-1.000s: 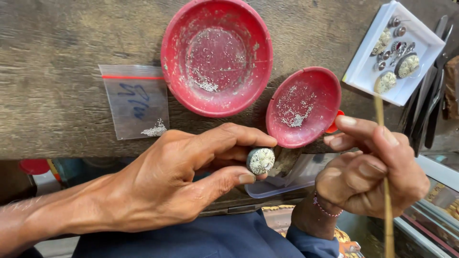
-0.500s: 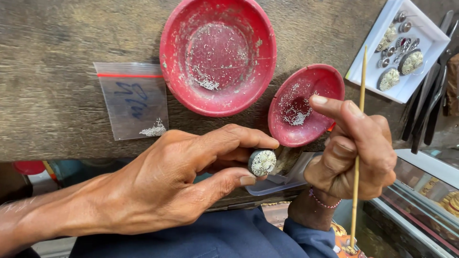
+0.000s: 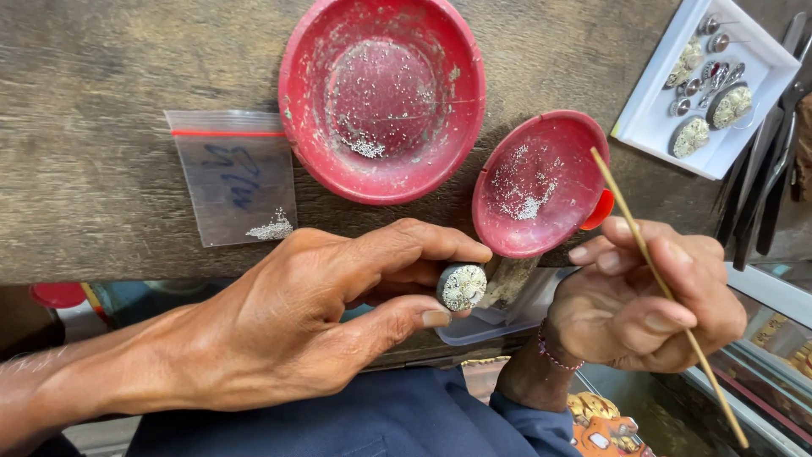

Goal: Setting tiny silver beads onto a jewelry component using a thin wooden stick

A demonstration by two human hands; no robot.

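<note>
round studded ornament [image 3: 462, 286] sits pinched between the thumb and forefinger of the left hand [image 3: 288, 326], held just off the near edge of the wooden worktop [image 3: 110, 101], its pale beaded face turned up. it looks small, light and rigid, probably metal, but the face appears set with tiny grains that could likely be knocked loose, so the safest hold seems to be by the rim or the underside, as the fingers grip it now, never across the decorated top.

the right hand [image 3: 643, 309] is closed around a thin wooden stick [image 3: 668, 296], its fingers wrapped on the middle of the shaft; the stick's upper tip reaches over the rim of the small red dish [image 3: 541, 182]. the stick seems light and slightly springy, easy to snap if pressed hard.

the small red dish holds a scatter of fine pale grains, thickest near its centre. the large red bowl [image 3: 382, 97] beside it, touching or nearly so, has a thinner dusting and a little heap toward its lower left. a clear zip bag [image 3: 233, 178] lies flat to the left with a small pile of the same grains in one corner. a white tray [image 3: 655, 127] at the far right carries several more round ornaments and small metal pieces.
</note>
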